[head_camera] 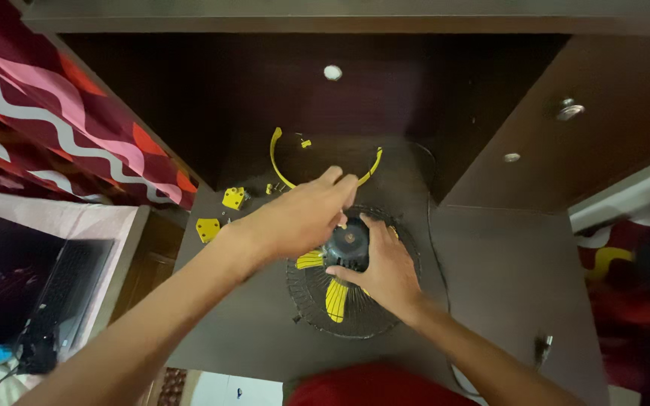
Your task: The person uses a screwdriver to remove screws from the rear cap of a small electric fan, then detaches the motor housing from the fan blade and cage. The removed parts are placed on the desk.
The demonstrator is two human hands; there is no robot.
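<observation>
Both hands were on one small fan (340, 301) lying flat on a dark wooden desk (505, 278), right in the middle w/ the wire guard facing up. Counted 2 yellow blades (335, 298) clearly, one pointing down toward the camera and one out to the left; a sliver of a 3rd maybe peeked out by the right hand, couldn't tell for sure. The dark round hub (350, 242) sat in the centre.

Left hand (302, 218) came in from the lower left, reaching over the top of the fan, fingers curled w/ the tips down near the hub. Whether it actually pinched anything, can't tell, the fingertips were hidden behind the hand itself. Right hand (385, 271) was spread open, palm down, resting on the guard just right of the hub, thumb touching the hub edge.

Behind the fan, toward the back wall: 1 yellow ring (276, 162), thin, curved, open at the top, lying flat. Left of it, 2 bigger yellow pieces (233, 198), one squarish near the ring and one just below it at the desk edge, plus a few tiny bits betw them and the ring, too small to count properly.

Off to the far left, 1 laptop (31, 278), open, screen dark. Above it 1 curtain (54, 113), red w/ pink and white wavy stripes. 1 cable (436, 248) ran along the right side of the fan.
</observation>
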